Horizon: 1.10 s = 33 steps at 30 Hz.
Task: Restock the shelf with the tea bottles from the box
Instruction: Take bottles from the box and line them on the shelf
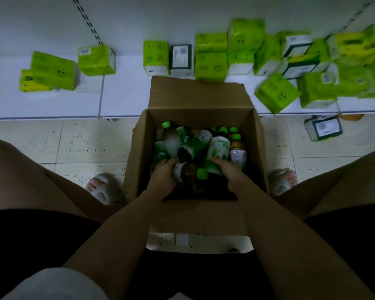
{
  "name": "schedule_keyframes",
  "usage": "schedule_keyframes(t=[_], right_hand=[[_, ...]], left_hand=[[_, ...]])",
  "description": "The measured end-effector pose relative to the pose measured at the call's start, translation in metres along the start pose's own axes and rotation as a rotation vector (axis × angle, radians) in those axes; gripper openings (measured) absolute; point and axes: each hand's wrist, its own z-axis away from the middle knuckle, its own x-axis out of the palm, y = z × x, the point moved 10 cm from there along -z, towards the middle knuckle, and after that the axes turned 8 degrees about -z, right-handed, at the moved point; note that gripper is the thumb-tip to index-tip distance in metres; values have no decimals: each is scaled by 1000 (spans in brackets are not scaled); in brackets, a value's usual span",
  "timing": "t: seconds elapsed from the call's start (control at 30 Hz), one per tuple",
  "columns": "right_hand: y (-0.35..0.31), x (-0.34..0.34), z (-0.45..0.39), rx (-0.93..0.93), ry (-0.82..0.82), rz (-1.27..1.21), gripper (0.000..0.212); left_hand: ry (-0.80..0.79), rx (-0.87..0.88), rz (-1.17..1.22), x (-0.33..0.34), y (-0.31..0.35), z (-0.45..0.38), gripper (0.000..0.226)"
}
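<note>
A person crouches over an open box (200, 100) on a tiled floor (89, 144), both bare hands down among the tea bottles (219, 146) heaped inside. The left hand (164, 175) is curled around a dark bottle (185, 173) lying on its side, fingers wrapped over its white label end. The right hand (228, 171) closes over a second bottle (208, 173) beside it, whose green cap (201, 173) points toward the left hand; the two held bottles lie close together, near the box's near wall. The rest of the bottles are jumbled at all angles, most with green caps and green-and-white labels, one at the right side standing upright with amber liquid showing. The box's far flap leans up against the edge of a low white shelf (121, 94), and its near flap lies flat toward the person's lap. No bottle stands on the shelf. Instead, green tissue packs (211, 66) are scattered along it, some upright, some tipped, thickest at the right; two more sit apart at the left. One white-and-dark pack (324, 127) lies on the floor just below the shelf at right. The person's bare knees flank the box, and a light slipper (100, 187) shows on each side of it. The light is dim and the bottle labels cannot be read
</note>
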Motion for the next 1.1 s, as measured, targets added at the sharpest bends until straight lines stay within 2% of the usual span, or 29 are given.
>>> schedule_keyframes(t=[0.07,0.2,0.3,0.47,0.7,0.9,1.1], right_hand=[[1,-3,4,-26,-39,-3,90],[-19,-3,48,-159,-53,14,56],[-37,2,77,-263,-54,32,45],[-74,26,116,-447,-95,-38,43],[-145,68,191,-742,-194,-75,47],[-218,97,288,-1001,-320,-69,48],[-283,120,381,-1235,-408,-21,59]], left_hand=[[10,-91,235,-7,-1,11,57],[18,-222,606,-22,-3,31,64],[41,-202,741,-45,9,40,60],[120,-99,939,-97,41,50,61],[310,107,1065,-208,77,64,25],[415,306,1034,-335,109,92,24],[518,506,981,-450,156,135,19]])
